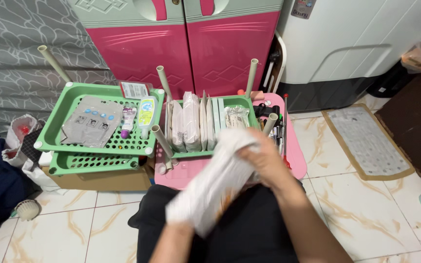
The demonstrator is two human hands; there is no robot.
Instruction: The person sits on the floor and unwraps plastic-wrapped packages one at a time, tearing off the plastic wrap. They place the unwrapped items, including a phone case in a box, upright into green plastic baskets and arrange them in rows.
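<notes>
Both hands grasp a white soft packet (213, 187), blurred by motion. The right hand (264, 158) clenches its upper end; the left hand (183, 229), mostly hidden beneath the packet, holds the lower end, its fingers not discernible. The packet's long axis runs diagonally, from lower left up toward the green basket (242, 103), which lies just beyond the right hand, the nearer hand. That basket holds upright white packets (191, 122). Left of it, a second green tray (57, 119) carries a grey pouch (91, 122) and small tubes (146, 114).
</notes>
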